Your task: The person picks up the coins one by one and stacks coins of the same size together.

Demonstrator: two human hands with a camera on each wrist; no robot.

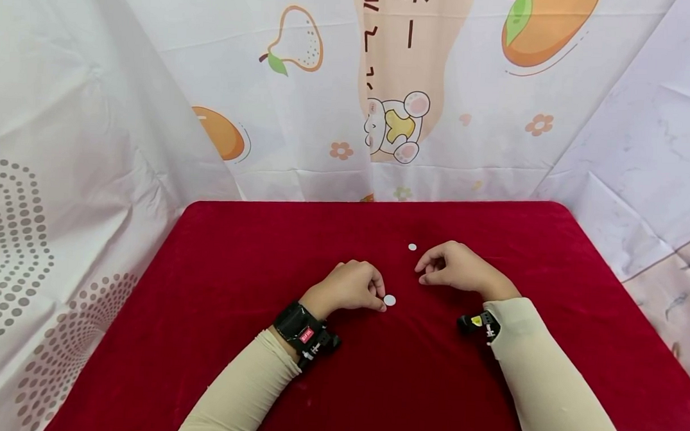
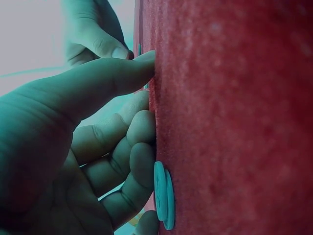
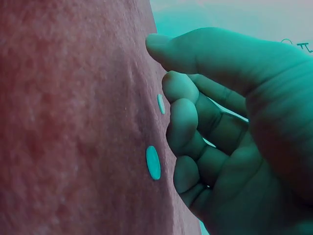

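Observation:
My left hand (image 1: 353, 285) rests low on the red cloth, its thumb and forefinger tips right at a thin white coin-like disc (image 1: 389, 300). In the left wrist view, two overlapping discs (image 2: 160, 191) lie on the cloth beside that hand's ring and little fingers; the hand hides them in the head view. Farther back lies another small white disc (image 1: 412, 247). To the right of it, my right hand (image 1: 455, 266) hovers over the cloth with loosely bent fingers and nothing between them. Two separate discs (image 3: 153, 162) show beyond its fingertips in the right wrist view.
Red velvety cloth (image 1: 251, 250) covers the table, slightly wrinkled near the hands. Behind its far edge hangs a white curtain (image 1: 303, 123) printed with fruit and a cartoon animal. Black wrist cameras (image 1: 305, 334) are strapped on both forearms.

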